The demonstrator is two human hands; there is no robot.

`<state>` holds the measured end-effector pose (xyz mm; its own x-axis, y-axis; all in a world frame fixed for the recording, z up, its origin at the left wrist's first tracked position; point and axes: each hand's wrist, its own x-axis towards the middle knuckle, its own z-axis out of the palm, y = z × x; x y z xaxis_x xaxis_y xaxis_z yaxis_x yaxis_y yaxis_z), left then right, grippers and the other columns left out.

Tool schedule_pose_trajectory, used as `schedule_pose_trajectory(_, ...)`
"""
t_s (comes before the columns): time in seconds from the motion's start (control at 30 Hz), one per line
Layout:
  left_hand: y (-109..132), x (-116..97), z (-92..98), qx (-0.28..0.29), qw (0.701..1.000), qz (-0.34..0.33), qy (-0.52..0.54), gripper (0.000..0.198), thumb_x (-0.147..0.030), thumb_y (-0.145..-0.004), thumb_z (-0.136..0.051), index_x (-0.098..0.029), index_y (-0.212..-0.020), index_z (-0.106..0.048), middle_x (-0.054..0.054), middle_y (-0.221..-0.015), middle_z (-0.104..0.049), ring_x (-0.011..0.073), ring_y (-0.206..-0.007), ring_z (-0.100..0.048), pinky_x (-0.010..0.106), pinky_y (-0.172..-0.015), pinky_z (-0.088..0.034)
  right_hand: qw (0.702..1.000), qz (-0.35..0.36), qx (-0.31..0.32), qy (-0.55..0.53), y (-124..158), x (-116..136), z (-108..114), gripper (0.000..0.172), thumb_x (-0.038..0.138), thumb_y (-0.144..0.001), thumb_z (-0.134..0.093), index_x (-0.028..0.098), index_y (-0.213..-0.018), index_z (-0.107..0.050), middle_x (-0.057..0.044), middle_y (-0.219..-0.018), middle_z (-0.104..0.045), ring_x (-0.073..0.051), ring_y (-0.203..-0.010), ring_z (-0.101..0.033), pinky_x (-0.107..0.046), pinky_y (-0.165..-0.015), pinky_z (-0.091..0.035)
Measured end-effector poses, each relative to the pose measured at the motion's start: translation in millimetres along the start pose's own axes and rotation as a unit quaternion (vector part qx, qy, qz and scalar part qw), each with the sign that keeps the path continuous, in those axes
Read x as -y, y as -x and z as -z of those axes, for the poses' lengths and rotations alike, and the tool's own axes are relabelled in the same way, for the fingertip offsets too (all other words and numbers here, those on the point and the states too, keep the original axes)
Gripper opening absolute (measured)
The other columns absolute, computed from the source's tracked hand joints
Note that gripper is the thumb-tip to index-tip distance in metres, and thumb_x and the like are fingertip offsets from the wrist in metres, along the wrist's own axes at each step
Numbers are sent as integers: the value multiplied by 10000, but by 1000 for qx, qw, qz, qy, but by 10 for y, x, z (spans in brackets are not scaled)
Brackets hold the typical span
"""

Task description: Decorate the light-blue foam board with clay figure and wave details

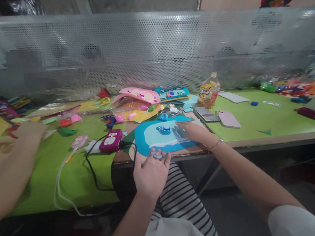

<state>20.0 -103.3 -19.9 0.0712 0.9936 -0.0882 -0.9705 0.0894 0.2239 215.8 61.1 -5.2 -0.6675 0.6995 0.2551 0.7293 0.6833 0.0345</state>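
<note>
A blue cutout sheet (141, 138) with a light blue middle and a wavy white strip lies at the table edge before me. On it sits a small blue clay figure (164, 129). My left hand (151, 176) is at the sheet's near edge, its bent fingers holding a small light blue clay piece (156, 154) at the tips. My right hand (196, 132) reaches over the sheet's right side, fingers stretched out and nothing visible in them. Beyond the sheet lies another blue clay lump (163, 116).
A purple power bank (111, 141) with cables stands left. Behind are a pink decorated piece (140, 94), a teal decorated piece (173, 94) and a snack bag (208, 92). A phone (229, 119) lies right. Another person's arm (19, 161) reaches in from the left.
</note>
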Motion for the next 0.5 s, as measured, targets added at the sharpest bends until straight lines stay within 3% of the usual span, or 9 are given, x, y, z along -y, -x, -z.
schedule_pose_trajectory(0.17,11,7,-31,8,999,-18,-32,383,-507,-867,-391,-164,-814,-551,43,-799,-501,183,-832,-555,434,-964,-425,999,20,-21,-28,65,93,56,567,-17,-709,-372,85,-1229,-575,-139,-1271,-578,-224,-1191,-531,-357,-1008,-418)
schedule_pose_trajectory(0.33,35,20,-67,29,997,-38,-58,372,-520,-853,-409,-175,-781,-528,33,-792,-480,175,-811,-544,416,-941,-430,997,62,2,-34,91,195,64,427,94,-844,-378,61,-1228,-561,-161,-1281,-565,-228,-1222,-503,-367,-1016,-408)
schedule_pose_trajectory(0.5,48,28,-75,31,996,-47,-65,375,-518,-856,-397,-173,-776,-522,27,-779,-457,173,-798,-533,403,-925,-437,997,71,11,-17,115,259,127,398,179,-905,-359,61,-1233,-550,-178,-1294,-548,-243,-1250,-473,-394,-1020,-402)
